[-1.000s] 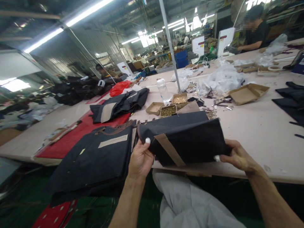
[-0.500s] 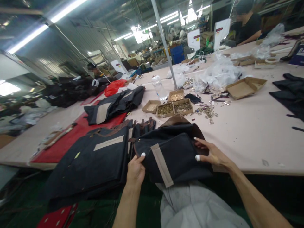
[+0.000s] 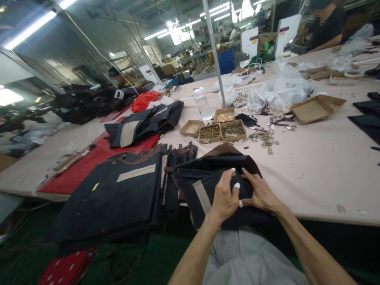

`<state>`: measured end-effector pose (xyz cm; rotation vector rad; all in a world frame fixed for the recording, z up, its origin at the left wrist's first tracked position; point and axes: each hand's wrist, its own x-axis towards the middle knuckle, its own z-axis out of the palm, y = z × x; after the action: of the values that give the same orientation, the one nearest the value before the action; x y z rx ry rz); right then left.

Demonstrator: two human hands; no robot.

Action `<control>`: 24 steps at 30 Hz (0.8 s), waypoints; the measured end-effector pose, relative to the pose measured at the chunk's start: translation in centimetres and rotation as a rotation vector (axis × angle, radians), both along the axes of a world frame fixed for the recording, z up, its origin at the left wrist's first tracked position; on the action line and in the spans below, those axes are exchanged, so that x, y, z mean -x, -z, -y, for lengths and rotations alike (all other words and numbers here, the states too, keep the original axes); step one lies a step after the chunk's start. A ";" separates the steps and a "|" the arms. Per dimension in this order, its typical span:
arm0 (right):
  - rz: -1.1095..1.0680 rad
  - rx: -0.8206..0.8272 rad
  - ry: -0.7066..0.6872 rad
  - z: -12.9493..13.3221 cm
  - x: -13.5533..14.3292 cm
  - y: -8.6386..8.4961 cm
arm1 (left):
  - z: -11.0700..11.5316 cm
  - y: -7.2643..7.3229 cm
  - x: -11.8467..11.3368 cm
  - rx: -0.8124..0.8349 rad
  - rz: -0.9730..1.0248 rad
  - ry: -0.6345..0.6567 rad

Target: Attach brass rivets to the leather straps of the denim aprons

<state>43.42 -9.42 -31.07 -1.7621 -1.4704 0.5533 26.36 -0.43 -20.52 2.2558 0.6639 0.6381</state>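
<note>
A dark fabric bag piece [image 3: 190, 174] with a beige strip [image 3: 202, 196] and brown trim lies at the table's front edge and partly over my lap. My left hand [image 3: 225, 196] is on its front, thumb and forefinger apart, with the other fingers largely hidden. Close beside it, my right hand [image 3: 259, 192] grips the piece near its right side, thumb in front and fingers around the upper fabric. To the left is a stack of similar dark bag pieces [image 3: 130, 194], with beige strips and brown straps.
Behind the work stand small cardboard boxes [image 3: 209, 139] of metal parts, a water bottle [image 3: 202, 105] and a phone [image 3: 246, 119]. Loose metal rings [image 3: 267, 139], plastic bags [image 3: 285, 85] and an open cardboard tray [image 3: 317, 109] are to the right. A metal pole [image 3: 215, 55] rises behind. Other people sit farther off.
My left hand has let go of the piece's left edge and moved right across its front, close to my right hand. My right hand stays at the right side.
</note>
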 end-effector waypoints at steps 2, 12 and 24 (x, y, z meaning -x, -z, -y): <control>-0.043 -0.004 -0.001 0.6 -0.3 0.5 | -0.3 1.8 -2.4 -0.050 -0.133 0.110; -0.311 -0.171 -0.075 1.8 -1.5 1.3 | -3.4 1.3 -3.4 -0.431 -0.662 0.160; -0.277 -0.098 -0.181 2.0 -2.4 -1.3 | -1.2 0.5 2.0 -0.292 -0.774 0.122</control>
<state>45.78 -11.40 -29.80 -1.4216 -1.4408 0.7727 24.33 0.77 -20.97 2.7925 0.8147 -0.2527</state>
